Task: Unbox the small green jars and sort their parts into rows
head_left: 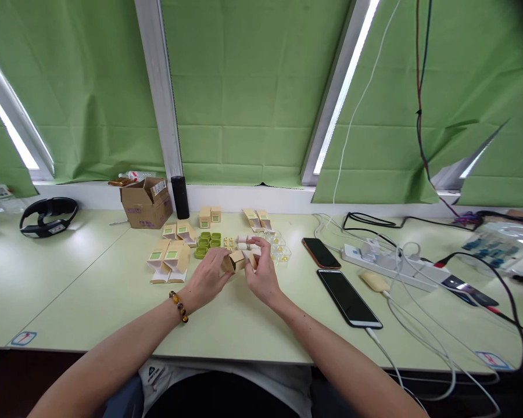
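Between both hands, just above the table, is a small tan cardboard box (235, 259) with its end flaps open. My left hand (206, 277) has its fingers closed on the box's left side. My right hand (264, 274) grips its right side near a raised flap. Behind my left hand sit small green square containers (204, 244), with tiny yellowish pieces (229, 240) beside them. White cylindrical pieces (243, 238) and clear small cups (282, 251) with yellow bits lie behind my right hand, which partly covers them.
Several similar tan boxes (176, 255) stand at left, partly unfolded; others (205, 216) stand farther back. A brown carton (146, 204) and a black cylinder (180, 198) are against the sill. Two phones (350, 297), a power strip (390, 266) and tangled cables occupy the right; a headset (49, 217) lies far left.
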### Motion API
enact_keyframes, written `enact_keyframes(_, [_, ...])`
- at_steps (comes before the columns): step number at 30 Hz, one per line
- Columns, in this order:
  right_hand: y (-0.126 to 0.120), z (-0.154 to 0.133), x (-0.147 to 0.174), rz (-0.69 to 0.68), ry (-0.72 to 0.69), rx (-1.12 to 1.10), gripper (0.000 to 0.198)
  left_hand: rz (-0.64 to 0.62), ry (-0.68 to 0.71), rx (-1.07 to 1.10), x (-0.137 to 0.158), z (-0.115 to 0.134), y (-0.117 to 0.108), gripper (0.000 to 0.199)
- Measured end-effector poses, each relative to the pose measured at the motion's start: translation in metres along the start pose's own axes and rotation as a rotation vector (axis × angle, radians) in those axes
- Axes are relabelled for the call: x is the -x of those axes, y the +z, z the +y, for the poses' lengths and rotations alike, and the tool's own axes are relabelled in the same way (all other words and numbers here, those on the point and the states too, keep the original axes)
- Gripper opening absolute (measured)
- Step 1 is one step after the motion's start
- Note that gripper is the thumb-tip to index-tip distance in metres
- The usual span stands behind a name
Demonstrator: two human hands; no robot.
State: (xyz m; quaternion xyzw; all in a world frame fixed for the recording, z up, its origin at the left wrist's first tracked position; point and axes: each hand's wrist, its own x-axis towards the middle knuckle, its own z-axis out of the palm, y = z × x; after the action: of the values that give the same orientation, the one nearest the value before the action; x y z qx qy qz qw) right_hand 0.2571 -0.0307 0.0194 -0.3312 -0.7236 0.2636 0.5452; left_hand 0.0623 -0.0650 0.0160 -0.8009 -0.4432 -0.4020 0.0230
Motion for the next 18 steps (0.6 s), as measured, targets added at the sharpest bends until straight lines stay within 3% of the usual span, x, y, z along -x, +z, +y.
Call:
enact_keyframes(5, [0.0, 0.004, -0.006, 0.031, 0.132, -0.271, 0.047, 0.064, -0.181, 0.112, -0.001, -0.004, 0.003, 0.053])
enact_keyframes(11, [0.001, 0.016, -0.014, 0.122, 0.287, -0.5, 0.049, 0.058, -0.225, 0.179, -0.003, -0.004, 0.004, 0.036])
enact_keyframes(15, [0.002, 0.022, -0.017, 0.141, 0.336, -0.516, 0.047, 0.029, -0.228, 0.219, -0.003, -0.005, 0.004, 0.033])
enact_keyframes(18, [0.001, 0.022, -0.016, 0.186, 0.267, -0.384, 0.05, 0.019, -0.213, 0.253, -0.003, -0.006, 0.005, 0.044])
